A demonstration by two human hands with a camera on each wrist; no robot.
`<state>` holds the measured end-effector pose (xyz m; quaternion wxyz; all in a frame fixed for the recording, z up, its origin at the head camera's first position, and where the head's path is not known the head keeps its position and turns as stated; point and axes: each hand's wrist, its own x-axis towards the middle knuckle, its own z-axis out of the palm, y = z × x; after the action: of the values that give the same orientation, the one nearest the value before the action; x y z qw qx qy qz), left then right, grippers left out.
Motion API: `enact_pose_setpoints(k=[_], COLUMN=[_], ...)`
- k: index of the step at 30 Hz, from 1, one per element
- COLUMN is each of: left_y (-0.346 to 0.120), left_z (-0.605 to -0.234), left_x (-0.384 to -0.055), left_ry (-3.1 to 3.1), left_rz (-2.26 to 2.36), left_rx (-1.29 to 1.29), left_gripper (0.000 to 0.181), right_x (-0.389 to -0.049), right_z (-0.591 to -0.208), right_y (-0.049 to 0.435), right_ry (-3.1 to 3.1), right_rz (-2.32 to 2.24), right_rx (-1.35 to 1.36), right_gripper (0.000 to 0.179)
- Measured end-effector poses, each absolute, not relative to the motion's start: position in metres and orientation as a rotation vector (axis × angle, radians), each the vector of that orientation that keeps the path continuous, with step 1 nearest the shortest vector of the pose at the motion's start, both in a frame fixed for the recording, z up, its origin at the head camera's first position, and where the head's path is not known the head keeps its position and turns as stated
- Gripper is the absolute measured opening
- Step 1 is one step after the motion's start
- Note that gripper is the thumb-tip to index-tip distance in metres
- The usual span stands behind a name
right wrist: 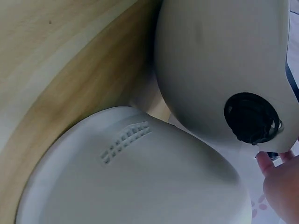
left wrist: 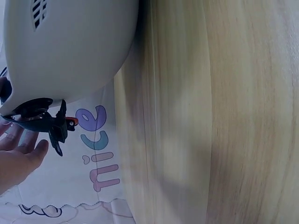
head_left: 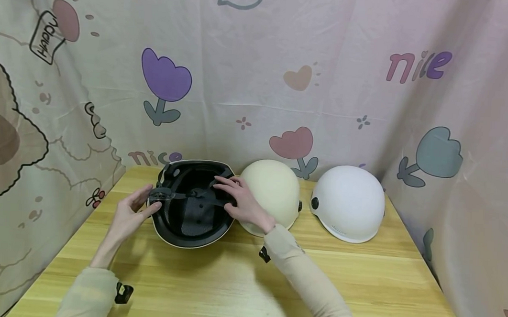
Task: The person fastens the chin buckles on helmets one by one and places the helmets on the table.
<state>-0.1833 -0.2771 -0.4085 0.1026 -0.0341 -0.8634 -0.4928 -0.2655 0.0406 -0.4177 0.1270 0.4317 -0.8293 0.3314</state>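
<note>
An upturned helmet [head_left: 190, 243] with a black lining lies at the left of the table, a dark strap [head_left: 208, 200] across its opening. At its left edge, beside the strap's buckle [head_left: 160, 194], my left hand [head_left: 127, 214] holds the rim between thumb and fingers. That buckle [left wrist: 58, 123] hangs outside the pale shell [left wrist: 74, 51] in the left wrist view. From the opposite side, my right hand [head_left: 249, 203] reaches over the rim, fingers fairly straight and touching near the strap. The right wrist view shows its fingers [right wrist: 265, 163] at the rim beside a round black fitting [right wrist: 252, 118].
A cream helmet [head_left: 269, 190] stands dome up right beside the upturned one, under my right forearm. Farther right is a white helmet [head_left: 348, 204], also dome up. The wooden table [head_left: 239, 282] meets a printed curtain [head_left: 223, 80] at the back and sides.
</note>
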Motion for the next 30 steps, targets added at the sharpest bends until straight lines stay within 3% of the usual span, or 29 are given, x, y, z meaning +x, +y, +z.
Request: enact_pose_setpoints(k=[13,30], left_y=[-0.276,-0.28], left_z=[-0.41,-0.416], left_x=[-0.183,-0.186], left_ry=[-2.518,-2.49], left_rz=[-1.448,-1.448], left_rx=[-0.136,-0.112], left_gripper=[0.067,0.062], right_x=[-0.267,-0.261], right_z=[-0.41,-0.411], right_y=[0.03,0.021], right_ry=[-2.465,-2.588], right_rz=[0.726,0.406], right_rx=[1.277,1.075], right_gripper=[0.065,0.045])
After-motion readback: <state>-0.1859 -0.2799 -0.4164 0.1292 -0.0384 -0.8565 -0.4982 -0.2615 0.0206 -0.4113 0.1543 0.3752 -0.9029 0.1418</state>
